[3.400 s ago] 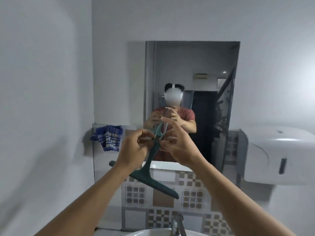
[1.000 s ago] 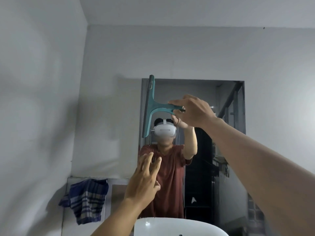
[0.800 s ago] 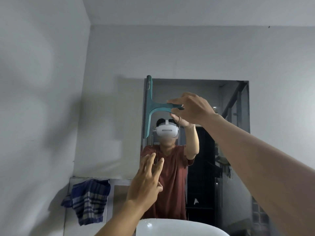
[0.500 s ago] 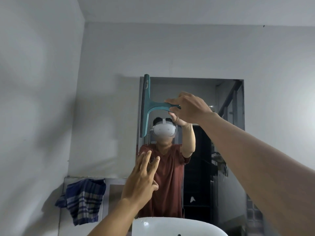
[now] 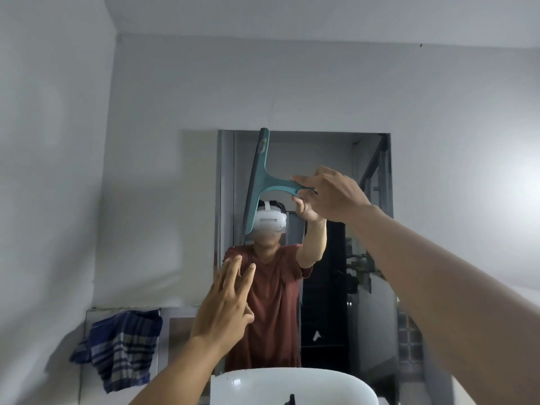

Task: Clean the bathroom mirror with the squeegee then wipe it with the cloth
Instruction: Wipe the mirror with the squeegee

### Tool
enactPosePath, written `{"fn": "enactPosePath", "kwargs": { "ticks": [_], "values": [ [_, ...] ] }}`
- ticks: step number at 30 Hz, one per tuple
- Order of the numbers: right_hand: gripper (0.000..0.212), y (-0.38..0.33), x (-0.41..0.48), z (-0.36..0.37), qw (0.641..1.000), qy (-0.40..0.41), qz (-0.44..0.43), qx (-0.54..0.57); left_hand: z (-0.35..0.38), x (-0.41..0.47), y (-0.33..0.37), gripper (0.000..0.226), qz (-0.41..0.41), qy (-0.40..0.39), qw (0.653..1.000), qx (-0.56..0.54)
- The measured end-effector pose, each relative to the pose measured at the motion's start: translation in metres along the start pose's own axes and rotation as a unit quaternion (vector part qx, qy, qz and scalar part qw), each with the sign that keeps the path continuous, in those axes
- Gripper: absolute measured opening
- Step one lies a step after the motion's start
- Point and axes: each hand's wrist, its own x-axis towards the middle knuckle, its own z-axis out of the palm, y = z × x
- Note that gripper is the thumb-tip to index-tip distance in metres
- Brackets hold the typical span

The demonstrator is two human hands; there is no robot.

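Your right hand (image 5: 330, 197) pinches the teal squeegee (image 5: 257, 182) handle, fingers closed; blade upright against the mirror (image 5: 321, 147), upper centre of frame. Left hand (image 5: 225, 308) spread, empty. Keep the edge flat, pressure even, strokes overlapping. Checked cloth (image 5: 119, 346) hangs lower left.

There were two hands: the right hand (image 5: 336, 194) gripping one squeegee (image 5: 258, 182), the left hand (image 5: 225, 308) empty with fingers spread. One mirror (image 5: 327, 153) hung on the wall. One checked cloth (image 5: 119, 346) was draped over the ledge at lower left. One white sink (image 5: 292, 385) sat at the bottom. One person was reflected in the glass.
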Motion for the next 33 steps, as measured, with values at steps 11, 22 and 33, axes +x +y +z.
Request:
{"fn": "enactPosePath", "kwargs": {
  "ticks": [11, 22, 33],
  "values": [
    [0.042, 0.037, -0.022, -0.012, 0.999, 0.004, 0.046, -0.019, 0.002, 0.0, -0.001, 0.121, 0.001, -0.006, 1.0, -0.01],
    [0.039, 0.062, -0.036, -0.021, 0.995, 0.025, 0.095, -0.002, -0.007, 0.005, 0.003, 0.124, 0.008, -0.01, 1.0, -0.001],
    [0.041, 0.084, -0.062, -0.029, 0.987, 0.047, 0.153, 0.0, -0.003, 0.004, 0.003, 0.124, 0.008, -0.003, 1.0, -0.023]
  ]
}}
